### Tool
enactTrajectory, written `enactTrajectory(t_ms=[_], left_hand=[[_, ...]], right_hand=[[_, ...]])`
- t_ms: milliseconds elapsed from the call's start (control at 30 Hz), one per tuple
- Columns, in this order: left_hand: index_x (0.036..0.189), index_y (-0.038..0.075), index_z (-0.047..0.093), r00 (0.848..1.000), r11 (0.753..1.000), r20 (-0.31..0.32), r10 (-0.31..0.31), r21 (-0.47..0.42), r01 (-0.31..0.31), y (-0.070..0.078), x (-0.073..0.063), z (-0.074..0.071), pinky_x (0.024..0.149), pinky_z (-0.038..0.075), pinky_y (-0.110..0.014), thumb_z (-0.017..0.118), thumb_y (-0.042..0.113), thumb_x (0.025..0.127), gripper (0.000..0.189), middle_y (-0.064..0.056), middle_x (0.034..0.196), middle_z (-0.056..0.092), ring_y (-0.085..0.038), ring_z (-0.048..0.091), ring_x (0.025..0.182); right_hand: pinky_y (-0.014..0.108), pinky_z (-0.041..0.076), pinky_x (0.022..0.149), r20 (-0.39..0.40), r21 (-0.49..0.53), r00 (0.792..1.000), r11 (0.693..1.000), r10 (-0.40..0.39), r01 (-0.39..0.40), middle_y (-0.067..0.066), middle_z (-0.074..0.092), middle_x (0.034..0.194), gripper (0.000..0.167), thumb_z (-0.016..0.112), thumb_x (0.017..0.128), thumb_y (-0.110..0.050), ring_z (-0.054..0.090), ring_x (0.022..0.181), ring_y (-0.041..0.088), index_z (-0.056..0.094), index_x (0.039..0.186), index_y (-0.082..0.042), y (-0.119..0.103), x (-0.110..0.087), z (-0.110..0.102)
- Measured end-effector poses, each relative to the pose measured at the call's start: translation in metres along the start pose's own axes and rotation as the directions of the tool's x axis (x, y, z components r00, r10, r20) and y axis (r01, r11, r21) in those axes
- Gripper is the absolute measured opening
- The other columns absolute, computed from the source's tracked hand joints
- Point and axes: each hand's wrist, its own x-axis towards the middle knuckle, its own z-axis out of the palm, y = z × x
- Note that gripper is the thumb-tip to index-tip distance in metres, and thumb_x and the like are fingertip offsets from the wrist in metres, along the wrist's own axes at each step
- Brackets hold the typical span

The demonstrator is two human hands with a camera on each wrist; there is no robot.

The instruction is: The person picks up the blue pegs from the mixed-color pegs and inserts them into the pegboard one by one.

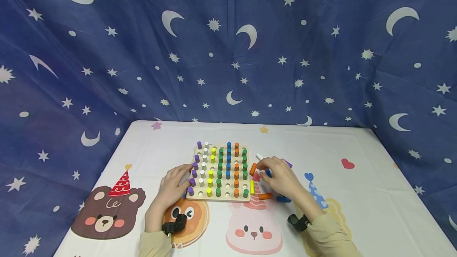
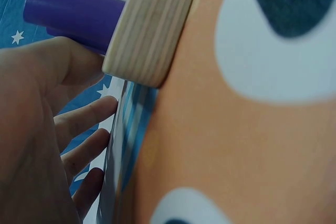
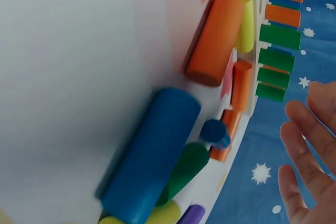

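Note:
A wooden pegboard (image 1: 232,199) lies on the table, with upright purple, white, yellow, green, blue and orange pegs in columns. My left hand (image 1: 173,185) rests against its left edge. In the left wrist view, the thumb (image 2: 73,59) lies at the board's corner, just below a purple peg (image 2: 73,17). On the right, my right hand (image 1: 282,175) hovers over loose pegs with its fingers relaxed. A blue peg (image 1: 268,173) shows beneath it, and an orange peg (image 1: 253,169) lies by its fingertips. The right wrist view shows nothing between the visible fingers (image 3: 302,150).
Right of the board lie a yellow peg (image 1: 252,187), another orange peg (image 1: 265,196), a blue peg (image 1: 283,199), a white peg (image 1: 259,156) and a purple peg (image 1: 287,163). A green peg (image 3: 185,171) shows in the right wrist view. A blue curtain (image 1: 228,70) hangs behind the table.

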Motion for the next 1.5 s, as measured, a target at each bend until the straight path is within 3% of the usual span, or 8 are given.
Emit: enactTrajectory(t_ms=[200, 467, 767, 1233, 1500], left_hand=[[0.146, 0.020, 0.043, 1.000, 1.000, -0.003, 0.002, 0.002, -0.002, 0.000, 0.000, 0.000, 0.112, 0.018, -0.061, 0.052, 0.021, 0.095, 0.051, -0.007, 0.150, 0.042, -0.032, 0.026, 0.142], [0.145, 0.018, 0.043, 1.000, 1.000, -0.002, 0.001, -0.001, -0.001, 0.002, 0.000, 0.000, 0.112, 0.017, -0.062, 0.052, 0.021, 0.095, 0.051, -0.008, 0.149, 0.042, -0.034, 0.026, 0.142], [0.145, 0.018, 0.043, 1.000, 1.000, 0.003, -0.001, -0.005, 0.001, 0.002, -0.001, -0.001, 0.111, 0.018, -0.062, 0.052, 0.023, 0.096, 0.051, -0.008, 0.150, 0.041, -0.034, 0.026, 0.142], [0.146, 0.019, 0.043, 1.000, 1.000, 0.001, 0.003, 0.001, -0.003, 0.003, 0.000, -0.001, 0.112, 0.017, -0.062, 0.051, 0.021, 0.096, 0.051, -0.008, 0.150, 0.041, -0.034, 0.026, 0.142], [0.146, 0.019, 0.043, 1.000, 1.000, 0.006, -0.002, -0.008, 0.002, 0.002, -0.001, -0.001, 0.112, 0.017, -0.062, 0.052, 0.021, 0.095, 0.051, -0.008, 0.150, 0.041, -0.034, 0.026, 0.142]], right_hand=[[0.034, 0.042, 0.081, -0.007, -0.001, 1.000, 1.000, 0.010, -0.010, -0.003, 0.071, 0.091, 0.021, 0.074, 0.079, -0.008, 0.061, 0.089, 0.015, 0.070, 0.099, -0.014, 0.012, -0.002, -0.002], [0.037, 0.045, 0.082, 0.040, -0.031, 0.993, 0.994, 0.109, -0.108, -0.003, 0.069, 0.093, 0.024, 0.073, 0.080, -0.011, 0.060, 0.089, 0.016, 0.069, 0.104, -0.015, 0.024, -0.004, -0.004], [0.037, 0.048, 0.082, 0.097, -0.021, 0.981, 0.986, 0.166, -0.165, -0.004, 0.067, 0.091, 0.023, 0.072, 0.082, -0.012, 0.057, 0.084, 0.014, 0.069, 0.105, -0.014, 0.032, 0.000, -0.004], [0.029, 0.048, 0.073, 0.196, -0.028, 0.961, 0.981, 0.195, -0.194, -0.002, 0.066, 0.087, 0.024, 0.072, 0.083, -0.012, 0.053, 0.075, 0.013, 0.069, 0.106, -0.013, 0.032, 0.010, -0.003], [0.027, 0.046, 0.071, 0.204, -0.039, 0.958, 0.979, 0.202, -0.199, -0.003, 0.064, 0.083, 0.021, 0.073, 0.083, -0.014, 0.051, 0.072, 0.012, 0.068, 0.103, -0.014, 0.034, 0.012, 0.002]])
